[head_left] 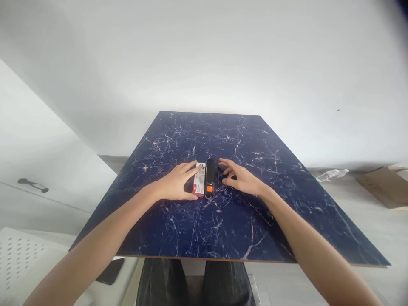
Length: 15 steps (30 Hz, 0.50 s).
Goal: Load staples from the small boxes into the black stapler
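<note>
A small red and white box (199, 182) lies on the dark blue marbled table (207, 229), its long side pointing away from me. My left hand (177, 182) spans it from the left, thumb at the near end and fingers at the far end, one fingertip on its top. Right beside the box lies a black stapler (210, 172) with an orange patch at its near end. To the right of the stapler, my right hand (239, 177) rests with loosely curled fingers apart, a small gap from it and nothing visibly held.
A pale wall (210, 59) stands behind the table. On the floor at right are a clear plastic bottle (332, 174) and an opened cardboard box (384, 187). At lower left, a dark flat object (111, 271) lies on a white surface near a cabinet handle (33, 185).
</note>
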Available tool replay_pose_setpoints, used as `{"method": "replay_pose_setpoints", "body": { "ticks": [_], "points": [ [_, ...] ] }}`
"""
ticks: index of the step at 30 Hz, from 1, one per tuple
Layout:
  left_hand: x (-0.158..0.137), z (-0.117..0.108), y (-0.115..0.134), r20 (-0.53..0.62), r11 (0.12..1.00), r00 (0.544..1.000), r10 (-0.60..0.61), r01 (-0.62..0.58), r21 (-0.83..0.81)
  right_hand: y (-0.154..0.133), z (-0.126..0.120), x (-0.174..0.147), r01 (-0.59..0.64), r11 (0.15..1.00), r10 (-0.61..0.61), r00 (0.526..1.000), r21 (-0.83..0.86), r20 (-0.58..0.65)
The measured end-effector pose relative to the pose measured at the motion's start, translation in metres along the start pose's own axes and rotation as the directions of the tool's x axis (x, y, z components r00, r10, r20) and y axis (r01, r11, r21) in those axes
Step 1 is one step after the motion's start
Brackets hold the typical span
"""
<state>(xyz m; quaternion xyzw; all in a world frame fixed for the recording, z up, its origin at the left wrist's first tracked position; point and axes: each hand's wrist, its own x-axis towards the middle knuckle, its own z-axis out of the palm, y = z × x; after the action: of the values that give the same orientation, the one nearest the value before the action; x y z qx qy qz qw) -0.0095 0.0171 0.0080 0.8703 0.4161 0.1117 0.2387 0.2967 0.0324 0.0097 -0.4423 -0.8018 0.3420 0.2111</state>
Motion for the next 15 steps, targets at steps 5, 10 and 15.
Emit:
{"method": "replay_pose_setpoints", "body": {
  "ticks": [5, 10, 15],
  "points": [
    [0.008, 0.013, -0.004, -0.050, 1.000, 0.999, 0.001, -0.002, -0.024, -0.011, 0.014, -0.008, 0.080, 0.995, -0.088, 0.986, 0.064, 0.143],
    [0.007, 0.011, -0.003, -0.062, 1.000, 0.998, -0.003, 0.002, -0.006, -0.011, 0.019, -0.009, 0.070, 0.991, -0.086, 0.987, 0.118, 0.136],
    [0.000, -0.004, -0.008, -0.024, 1.000, 1.000, -0.011, 0.011, -0.004, -0.011, 0.006, -0.013, -0.028, 0.989, 0.015, 0.996, 0.147, 0.084]
  ]
}}
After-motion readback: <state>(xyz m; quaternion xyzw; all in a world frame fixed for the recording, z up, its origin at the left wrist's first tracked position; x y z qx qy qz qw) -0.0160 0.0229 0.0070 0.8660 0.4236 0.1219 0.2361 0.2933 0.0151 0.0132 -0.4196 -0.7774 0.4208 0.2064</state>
